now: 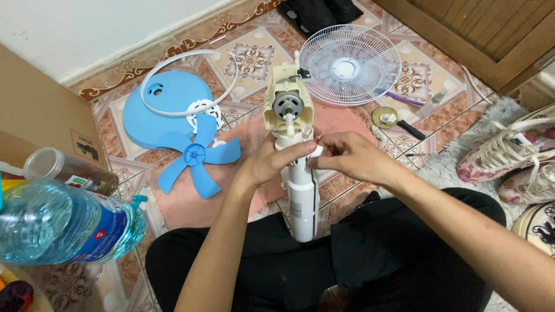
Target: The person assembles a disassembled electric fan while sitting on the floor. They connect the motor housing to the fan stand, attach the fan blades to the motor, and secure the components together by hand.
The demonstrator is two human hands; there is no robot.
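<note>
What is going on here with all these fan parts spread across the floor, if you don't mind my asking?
A person sitting on the tiled floor has a taken-apart fan in front of them. The left hand and the right hand both grip the neck of the white fan stand, just below the cream motor housing, whose shaft is bare. The blue fan blade, blue base, white guard ring and white wire grille lie apart on the floor.

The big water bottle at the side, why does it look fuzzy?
Head view: the water bottle sits very close to the camera, so it is out of focus; the hands and blue fan blade are sharp, under even, soft light.
</note>
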